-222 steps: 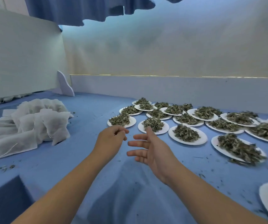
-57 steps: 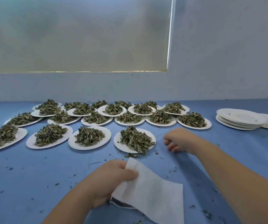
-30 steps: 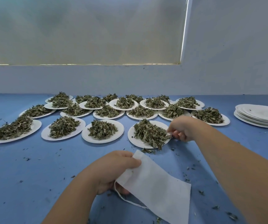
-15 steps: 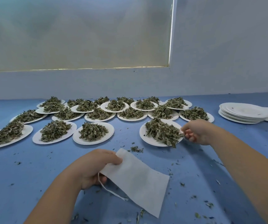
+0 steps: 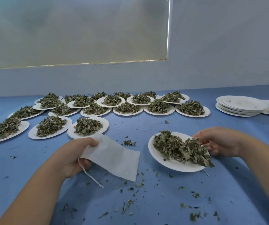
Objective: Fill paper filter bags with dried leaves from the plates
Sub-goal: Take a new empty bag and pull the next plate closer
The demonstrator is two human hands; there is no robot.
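White plates (image 5: 169,163), blue table (image 5: 228,184)

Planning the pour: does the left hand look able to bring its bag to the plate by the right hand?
Probably yes: the left hand grips the filter bag beside the plate, with only leaf crumbs between them.

Bare cloth (image 5: 146,124) between plate rows (image 5: 127,108), near plate (image 5: 171,163).

Blue cloth (image 5: 5,163) spread right across the table, reaching back to a pale wall (image 5: 228,46). Up there a drawn blind (image 5: 75,30), light leaking along its edges.
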